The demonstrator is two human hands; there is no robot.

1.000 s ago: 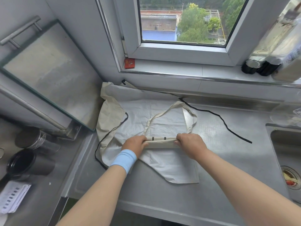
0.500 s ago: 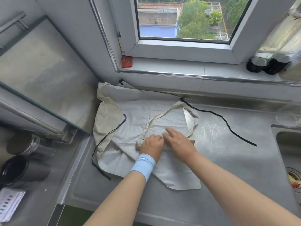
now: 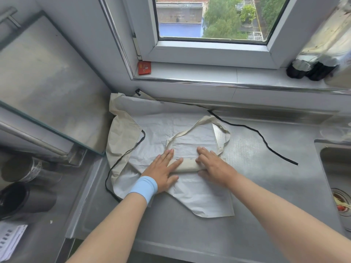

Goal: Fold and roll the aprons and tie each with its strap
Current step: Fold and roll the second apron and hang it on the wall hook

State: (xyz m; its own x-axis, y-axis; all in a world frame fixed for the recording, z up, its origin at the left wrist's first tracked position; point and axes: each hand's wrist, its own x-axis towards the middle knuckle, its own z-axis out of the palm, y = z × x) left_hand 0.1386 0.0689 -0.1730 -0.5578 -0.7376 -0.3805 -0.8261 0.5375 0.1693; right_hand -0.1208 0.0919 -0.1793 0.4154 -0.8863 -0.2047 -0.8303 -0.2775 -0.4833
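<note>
Cream cloth, an apron (image 3: 167, 130), lies spread on the steel table (image 3: 190, 234), reaching from the back left corner toward the middle. Part of it is wound into a short roll (image 3: 187, 165) that lies crosswise, about midway between the back and front edges.

Both hands rest on that roll, palms down and holding nothing in a grip. The left hand (image 3: 163, 171) covers the roll's left end, its fingers straight and slightly spread, pointing toward the back edge. A light blue wristband (image 3: 143, 187) sits on that wrist. The right hand (image 3: 214, 166) lies flat over the right end, fingers straight and close together, with the thumb on the near side of the roll. Both forearms come in from the front edge and angle inward.

Beyond the fingertips the apron's cream neck loop (image 3: 199, 122) arches over the flat cloth. A thin black strap (image 3: 256, 132) trails from the back edge out across the bare steel toward the right, where a sink (image 3: 332, 168) is set into the table. A loose flap of the apron lies between the roll and the front edge.
</note>
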